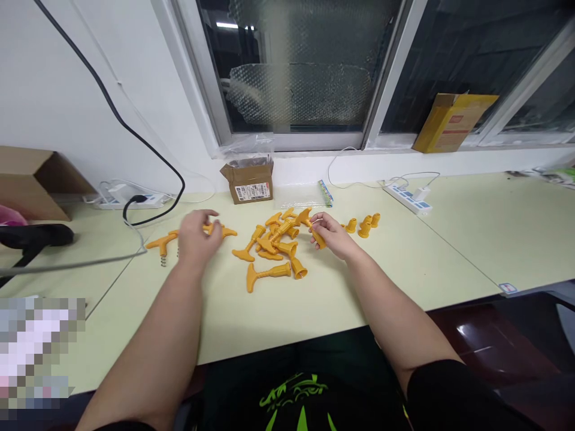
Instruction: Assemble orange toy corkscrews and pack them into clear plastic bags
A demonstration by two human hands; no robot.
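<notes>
Right hand (331,234) has a yellow T-handle (305,217), left hand (194,238) looks loosely open, and tbh one careless swing toward the pile (277,246) at the right's 9 o'clock could send a loose cup (299,269) rolling.

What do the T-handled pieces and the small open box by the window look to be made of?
T-handled pieces: probably moulded plastic, semi-gloss, judging by the uniform yellow-orange colour and soft highlights.
Small open box: likely cardboard, matte brown, with creased flaps and a printed label.
</notes>
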